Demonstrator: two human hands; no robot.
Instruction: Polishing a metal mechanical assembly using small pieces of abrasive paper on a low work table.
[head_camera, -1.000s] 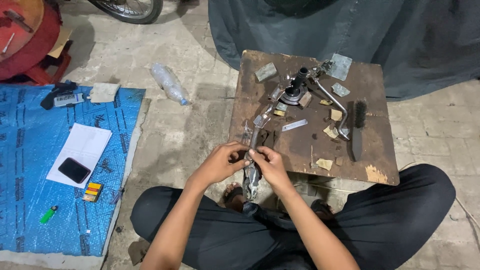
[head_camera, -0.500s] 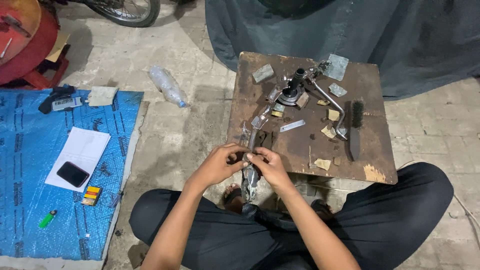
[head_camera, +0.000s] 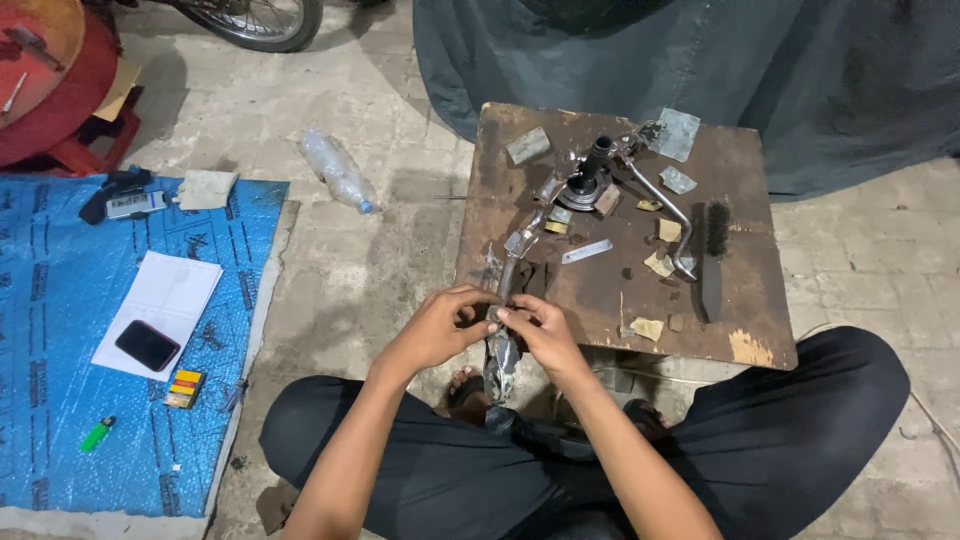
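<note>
- Two bare hands meet at the near edge of a low, rusty-brown square board table (head_camera: 760, 200); the person sits cross-legged on the concrete floor in black trousers
- Left hand (head_camera: 432, 330) has its fingers curled, the tips pressed together on a small part at the upper end of a long, grimy silver metal lever (head_camera: 502, 355); what exactly is pinched is too small to tell
- Right hand (head_camera: 542, 335) faces it, thumb and forefinger closed on the same spot of the lever, the fingertips of both hands touching or nearly so
- That lever stands roughly upright between the knees, its lower end down by the black-clad lap, its upper part leaning against the table's front edge
- On the table lie a chromed tubular assembly with a black knob (head_camera: 590, 175), a bent thin steel rod (head_camera: 665, 215), a black-bristled wire brush (head_camera: 714, 250), a flat metal strip (head_camera: 587, 251) and scraps of tan sandpaper (head_camera: 660, 262)
- Well apart to the left, a blue plastic tarp (head_camera: 60, 400) holds a white paper sheet (head_camera: 165, 290) with a black phone (head_camera: 147, 345) on it, a green lighter (head_camera: 97, 433) and a small yellow-and-red box (head_camera: 184, 387)
- Clear crushed plastic bottle (head_camera: 337, 172) lies on the floor between tarp and table
</note>
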